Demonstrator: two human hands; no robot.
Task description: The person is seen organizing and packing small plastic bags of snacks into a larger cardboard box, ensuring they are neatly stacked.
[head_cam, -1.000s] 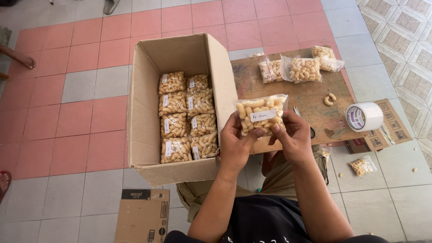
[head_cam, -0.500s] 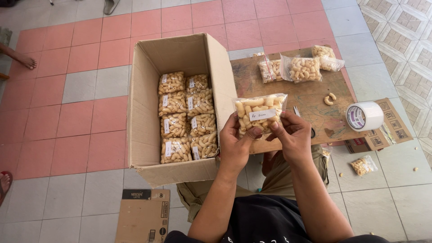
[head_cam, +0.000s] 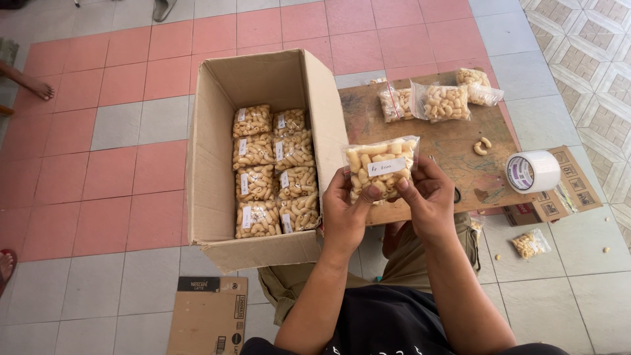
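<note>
Both hands hold one clear snack packet [head_cam: 381, 165] filled with pale curled crackers and bearing a white label. My left hand [head_cam: 344, 212] grips its lower left side, my right hand [head_cam: 427, 199] its lower right, thumbs pressed on the front. The packet hovers over the near edge of a wooden board [head_cam: 453, 148]. Left of it stands an open cardboard box [head_cam: 210, 164] with several similar packets [head_cam: 273, 171] laid in two columns inside.
More filled packets [head_cam: 437, 100] lie at the board's far edge, two loose crackers [head_cam: 482, 145] near its right side. A roll of clear tape [head_cam: 532, 171] sits on a small carton at right, a small packet [head_cam: 530, 242] on the tiles, flattened cardboard [head_cam: 207, 315] near me. Another person's foot [head_cam: 33, 85] shows far left.
The packet has been turned slightly between my thumbs; its position over the board's edge is almost the same. Nothing else has moved.
</note>
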